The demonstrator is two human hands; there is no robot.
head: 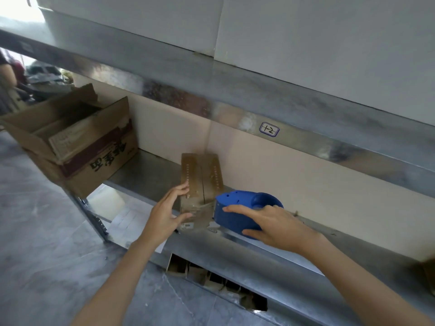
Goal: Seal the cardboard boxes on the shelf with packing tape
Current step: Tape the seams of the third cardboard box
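Observation:
A small brown cardboard box (200, 177) with rows of punched holes on its top flaps sits on the metal shelf (146, 175), its centre seam facing me. My left hand (167, 210) holds the box's near left corner, fingers on the side and thumb across the front. My right hand (268, 222) grips a blue tape dispenser (237, 208) set against the box's near right edge. A strip of clear tape (200, 210) lies over the front of the box.
A large open cardboard box (77, 142) with black printed characters stands at the shelf's left end, overhanging it. A shelf beam above carries a label reading 1-2 (269, 129). White cartons (306, 31) fill the upper shelf. Below, a divided carton (211, 281) shows.

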